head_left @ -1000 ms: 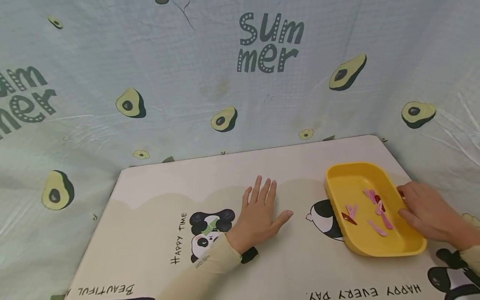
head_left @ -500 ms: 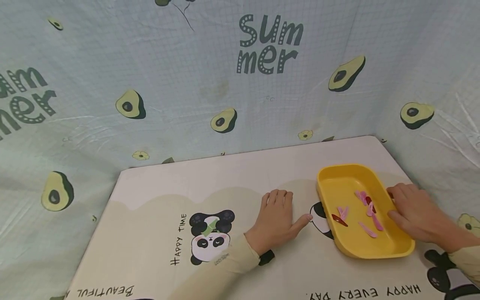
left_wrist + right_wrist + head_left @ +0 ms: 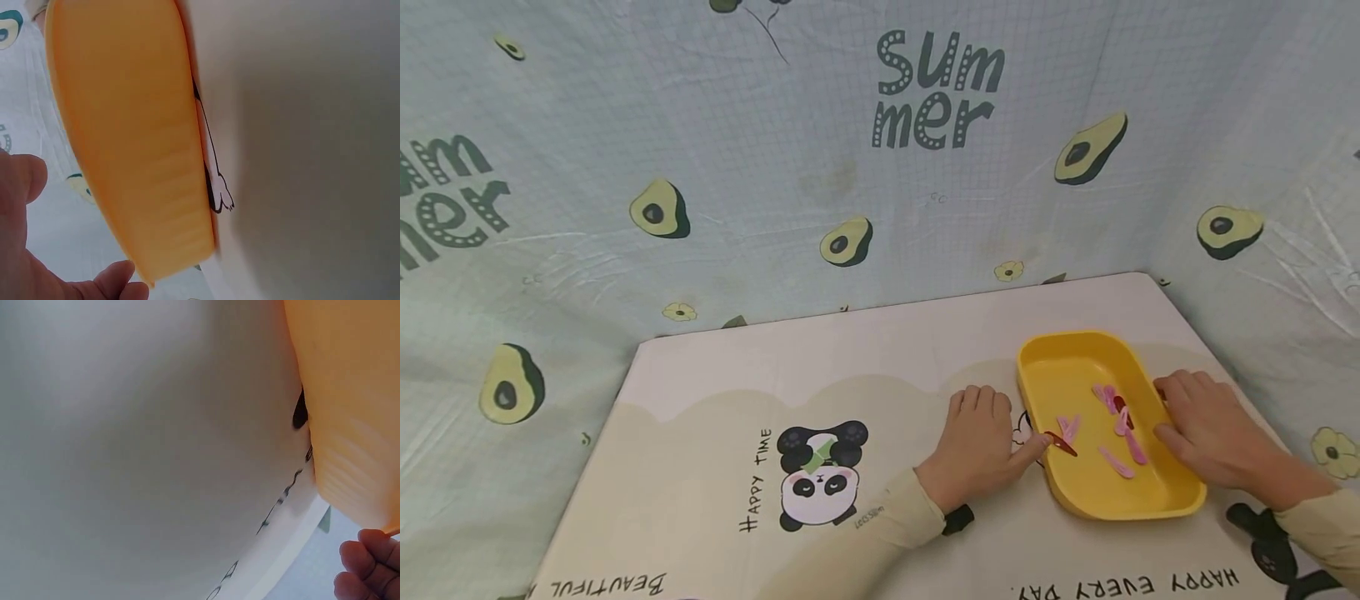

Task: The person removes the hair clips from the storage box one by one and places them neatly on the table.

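Note:
A yellow tray (image 3: 1093,500) lies on the right part of the table, with several small pink and red hair clips inside. My right hand (image 3: 1217,429) grips its right rim; in the right wrist view the curled fingers (image 3: 369,562) meet the tray's edge. Beside the left rim is my left hand (image 3: 973,446), its thumb tip overlapping the rim near a red hair clip (image 3: 1062,444). In the left wrist view its thumb (image 3: 31,178) stands apart from the tray wall, while the other fingers (image 3: 115,278) are right at the rim's end.
The table (image 3: 700,467) wears a cream cover printed with pandas and lettering. A pale curtain (image 3: 760,150) with avocado prints hangs behind it and at both sides. The table's right edge runs close past my right hand.
The tray has slid left across the table with my right hand on its rim. My left hand has moved right to the tray's left side, its fingers now closer together and more bent.

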### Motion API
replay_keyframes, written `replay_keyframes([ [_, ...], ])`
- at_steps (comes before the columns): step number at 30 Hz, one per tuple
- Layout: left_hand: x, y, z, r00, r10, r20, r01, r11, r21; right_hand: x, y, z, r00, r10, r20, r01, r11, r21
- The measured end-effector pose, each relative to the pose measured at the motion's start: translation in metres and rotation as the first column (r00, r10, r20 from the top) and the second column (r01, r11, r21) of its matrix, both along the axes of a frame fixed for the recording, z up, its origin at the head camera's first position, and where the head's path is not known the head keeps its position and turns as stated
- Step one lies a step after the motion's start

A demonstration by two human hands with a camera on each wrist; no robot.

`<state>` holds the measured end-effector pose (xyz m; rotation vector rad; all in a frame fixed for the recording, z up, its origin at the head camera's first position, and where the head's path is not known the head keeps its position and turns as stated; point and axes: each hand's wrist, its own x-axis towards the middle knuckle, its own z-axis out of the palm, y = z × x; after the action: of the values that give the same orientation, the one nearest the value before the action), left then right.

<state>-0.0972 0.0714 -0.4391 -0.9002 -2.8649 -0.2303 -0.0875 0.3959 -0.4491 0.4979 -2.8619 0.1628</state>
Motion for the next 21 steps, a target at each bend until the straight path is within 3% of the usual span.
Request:
replay_keyframes([
  [6,0.001,0.003,-0.003,0.998,-0.018,-0.059,0.016,0.999,-0.038,0.002,-0.013,0.001,1.0,-0.018,0.011,0.018,1.0,0.0],
  [21,0.001,-0.001,-0.008,0.996,0.01,-0.088,-0.015,0.999,-0.049,0.004,-0.038,0.0,1.0,-0.009,-0.002,0.008,1.0,-0.019],
])
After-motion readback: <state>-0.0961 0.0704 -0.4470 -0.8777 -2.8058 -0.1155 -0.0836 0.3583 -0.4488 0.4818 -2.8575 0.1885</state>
